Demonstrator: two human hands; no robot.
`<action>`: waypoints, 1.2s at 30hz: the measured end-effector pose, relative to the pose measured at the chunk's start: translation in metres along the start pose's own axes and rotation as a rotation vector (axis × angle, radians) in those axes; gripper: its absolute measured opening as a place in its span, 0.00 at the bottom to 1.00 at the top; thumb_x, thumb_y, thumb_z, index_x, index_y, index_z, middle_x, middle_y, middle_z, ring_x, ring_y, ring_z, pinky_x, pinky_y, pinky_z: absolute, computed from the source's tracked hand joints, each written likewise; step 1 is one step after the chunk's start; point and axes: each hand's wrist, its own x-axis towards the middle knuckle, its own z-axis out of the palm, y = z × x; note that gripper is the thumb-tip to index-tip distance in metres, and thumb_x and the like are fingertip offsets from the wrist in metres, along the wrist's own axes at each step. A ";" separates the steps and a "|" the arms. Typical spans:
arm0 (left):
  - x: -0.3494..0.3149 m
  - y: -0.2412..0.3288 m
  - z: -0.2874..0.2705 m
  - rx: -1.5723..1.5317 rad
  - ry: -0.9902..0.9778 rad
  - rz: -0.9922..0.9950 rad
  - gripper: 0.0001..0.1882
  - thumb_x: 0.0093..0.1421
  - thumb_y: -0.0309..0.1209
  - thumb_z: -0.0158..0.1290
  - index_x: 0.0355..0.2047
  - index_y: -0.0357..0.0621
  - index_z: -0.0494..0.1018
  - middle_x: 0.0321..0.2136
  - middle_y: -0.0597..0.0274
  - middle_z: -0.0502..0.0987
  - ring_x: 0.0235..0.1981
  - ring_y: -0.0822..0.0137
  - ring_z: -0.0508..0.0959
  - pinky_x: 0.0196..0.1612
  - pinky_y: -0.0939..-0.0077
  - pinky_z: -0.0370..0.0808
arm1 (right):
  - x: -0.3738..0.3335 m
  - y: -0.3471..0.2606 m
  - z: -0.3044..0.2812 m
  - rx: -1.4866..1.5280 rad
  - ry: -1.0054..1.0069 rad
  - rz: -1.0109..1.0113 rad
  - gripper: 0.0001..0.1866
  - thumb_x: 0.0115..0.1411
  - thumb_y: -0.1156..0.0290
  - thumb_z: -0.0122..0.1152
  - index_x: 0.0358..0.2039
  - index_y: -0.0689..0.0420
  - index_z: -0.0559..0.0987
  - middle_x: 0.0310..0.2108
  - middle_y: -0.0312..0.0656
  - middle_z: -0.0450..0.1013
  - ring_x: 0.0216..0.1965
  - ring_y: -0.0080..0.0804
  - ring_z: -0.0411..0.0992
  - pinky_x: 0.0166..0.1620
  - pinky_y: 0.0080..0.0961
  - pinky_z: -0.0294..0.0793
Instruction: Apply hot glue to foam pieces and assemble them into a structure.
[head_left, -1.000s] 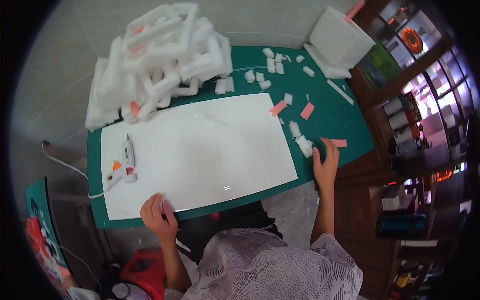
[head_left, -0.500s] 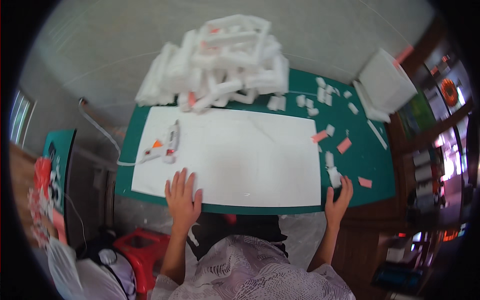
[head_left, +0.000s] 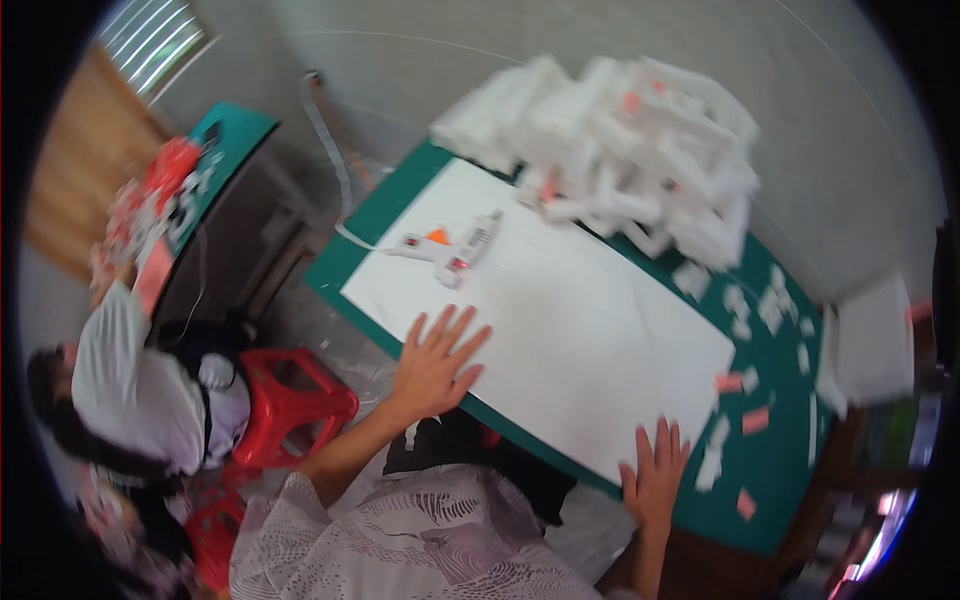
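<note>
A white board (head_left: pixel 590 340) lies flat on the green table top. At its near left edge my left hand (head_left: pixel 437 368) is open, palm down, fingers spread and holding nothing. My right hand (head_left: pixel 654 478) is open too, with its fingers over the board's near right corner. Beyond my left hand a white glue gun (head_left: pixel 452 262) with an orange trigger rests on the board, its cord running off to the left. White foam frames (head_left: pixel 640 150) are heaped along the far edge. I cannot tell whether either palm presses on the board.
White foam scraps (head_left: pixel 712 455) and pink pieces (head_left: pixel 755 420) are scattered right of the board. A white foam block (head_left: pixel 870 345) stands at the far right. To the left, a co-worker (head_left: pixel 135 385) is at another green table (head_left: pixel 235 135), near a red stool (head_left: pixel 290 405).
The view has turned to the left, bringing the co-worker further in. My right hand has shifted from beside a white scrap to the board's corner. My left hand's fingers are spread wider.
</note>
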 end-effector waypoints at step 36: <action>-0.020 0.006 0.043 -0.134 0.197 -0.088 0.31 0.64 0.44 0.47 0.69 0.65 0.63 0.72 0.64 0.59 0.72 0.53 0.58 0.72 0.43 0.52 | 0.011 0.042 0.007 -0.281 -0.444 -0.163 0.47 0.68 0.33 0.34 0.76 0.52 0.45 0.75 0.61 0.34 0.75 0.67 0.35 0.68 0.70 0.45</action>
